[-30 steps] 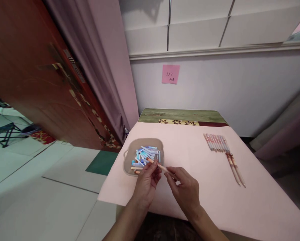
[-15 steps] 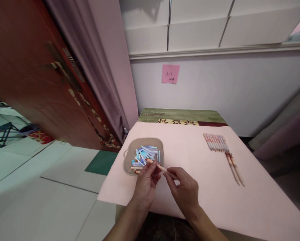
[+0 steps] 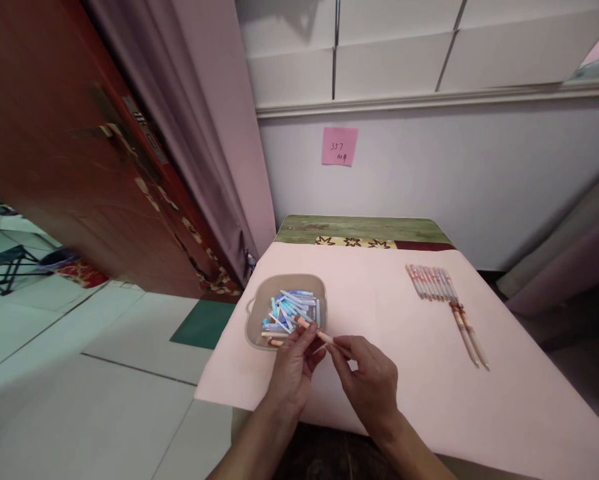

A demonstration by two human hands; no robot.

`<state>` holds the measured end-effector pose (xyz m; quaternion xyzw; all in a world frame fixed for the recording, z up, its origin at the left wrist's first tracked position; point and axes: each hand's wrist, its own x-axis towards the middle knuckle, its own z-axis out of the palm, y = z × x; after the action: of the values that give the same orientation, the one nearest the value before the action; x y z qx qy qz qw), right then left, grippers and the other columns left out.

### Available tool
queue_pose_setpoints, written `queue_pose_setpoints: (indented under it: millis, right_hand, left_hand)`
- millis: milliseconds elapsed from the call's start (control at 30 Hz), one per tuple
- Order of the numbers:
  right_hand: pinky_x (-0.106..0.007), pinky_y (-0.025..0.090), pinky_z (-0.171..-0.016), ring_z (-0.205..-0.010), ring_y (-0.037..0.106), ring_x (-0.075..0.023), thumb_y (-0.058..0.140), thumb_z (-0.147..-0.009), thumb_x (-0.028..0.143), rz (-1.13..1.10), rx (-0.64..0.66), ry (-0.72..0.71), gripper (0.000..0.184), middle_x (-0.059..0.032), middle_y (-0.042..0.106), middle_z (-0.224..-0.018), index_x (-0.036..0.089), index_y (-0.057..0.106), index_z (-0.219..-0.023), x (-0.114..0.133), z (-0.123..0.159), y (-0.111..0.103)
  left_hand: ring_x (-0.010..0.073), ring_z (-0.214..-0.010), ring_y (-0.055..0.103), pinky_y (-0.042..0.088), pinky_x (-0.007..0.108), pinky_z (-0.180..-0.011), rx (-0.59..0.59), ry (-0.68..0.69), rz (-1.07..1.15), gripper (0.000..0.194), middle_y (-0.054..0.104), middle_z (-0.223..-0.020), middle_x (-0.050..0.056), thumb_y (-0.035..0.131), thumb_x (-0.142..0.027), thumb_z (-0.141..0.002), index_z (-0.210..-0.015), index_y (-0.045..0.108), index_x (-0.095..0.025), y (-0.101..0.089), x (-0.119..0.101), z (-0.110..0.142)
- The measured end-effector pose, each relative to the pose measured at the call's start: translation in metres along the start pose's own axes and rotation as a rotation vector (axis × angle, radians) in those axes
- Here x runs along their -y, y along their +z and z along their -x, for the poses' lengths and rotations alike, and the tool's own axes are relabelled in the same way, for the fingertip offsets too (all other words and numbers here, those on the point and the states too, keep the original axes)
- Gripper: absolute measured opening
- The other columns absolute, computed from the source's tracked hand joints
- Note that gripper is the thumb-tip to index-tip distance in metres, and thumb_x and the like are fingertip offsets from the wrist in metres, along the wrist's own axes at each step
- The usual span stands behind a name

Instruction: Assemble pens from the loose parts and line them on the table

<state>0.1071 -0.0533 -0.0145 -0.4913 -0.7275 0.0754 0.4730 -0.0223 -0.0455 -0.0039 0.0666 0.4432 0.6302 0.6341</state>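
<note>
My left hand [image 3: 295, 360] pinches a pale pen [image 3: 324, 336] with a brown end, just over the near right edge of a beige basin [image 3: 252, 327]. The fingers of my right hand [image 3: 367, 370] are closed on the pen's other end, so it lies slanted between both hands. Inside the basin is a heap of blue, white and lilac pens [image 3: 294, 308], with a brown-ended one near the front. To the right, two brown and cream pens [image 3: 469, 337] lie side by side, below a neat row of pinkish pens [image 3: 431, 283].
Pink paper [image 3: 369, 287] covers most of the low table, whose green far edge [image 3: 359, 227] shows by the wall. A pink note [image 3: 339, 146] is stuck to the wall. At the left stand a brown door [image 3: 64, 133] and a purple curtain [image 3: 179, 120].
Both hands have stayed on the pen. My left hand and the pen's brown end have shifted slightly to the right, and my left hand is a little closer to my right.
</note>
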Motion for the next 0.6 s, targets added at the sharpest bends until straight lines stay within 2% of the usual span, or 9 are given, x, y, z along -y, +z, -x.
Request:
queue_pose_setpoints:
  millis: [233,433,533,600]
  right_hand:
    - [-0.024,0.043,-0.058,-0.060,0.065,-0.0144,0.054,-0.092,0.032,0.086,0.009,-0.014,0.020,-0.0035,0.072,-0.074,0.020,0.068,-0.085,-0.003,-0.001,0.001]
    - [-0.024,0.039,-0.054,-0.056,0.065,-0.0140,0.051,-0.095,0.033,0.124,0.039,0.020,0.025,-0.0017,0.072,-0.071,0.021,0.069,-0.084,-0.004,-0.002,0.001]
    - [-0.023,0.039,-0.053,-0.057,0.066,-0.0149,0.047,-0.096,0.035,0.113,0.082,0.051,0.029,-0.0021,0.073,-0.072,0.021,0.069,-0.083,-0.003,-0.003,0.000]
    - [-0.022,0.042,-0.055,-0.060,0.068,-0.0152,0.048,-0.095,0.036,0.037,0.133,0.094,0.025,-0.0025,0.073,-0.076,0.022,0.068,-0.093,-0.003,-0.003,-0.001]
  left_hand:
    - [0.0103,-0.061,0.067,0.053,0.014,-0.050,-0.003,-0.006,0.038,0.010,0.071,-0.075,0.004,0.070,-0.008,-0.076,-0.083,0.066,-0.012,0.006,-0.001,0.003]
    - [0.0131,-0.075,0.069,0.058,0.017,-0.067,0.050,0.033,0.079,0.009,0.071,-0.078,0.006,0.066,-0.003,-0.077,-0.081,0.068,-0.011,0.011,0.000,0.005]
    - [0.0134,-0.076,0.069,0.058,0.018,-0.069,0.074,0.057,0.061,0.010,0.070,-0.079,0.005,0.067,-0.003,-0.076,-0.083,0.068,-0.011,0.009,0.001,0.004]
    - [0.0128,-0.075,0.069,0.059,0.019,-0.070,0.061,0.085,0.061,0.012,0.070,-0.080,0.005,0.066,-0.002,-0.077,-0.084,0.068,-0.011,0.008,0.000,0.003]
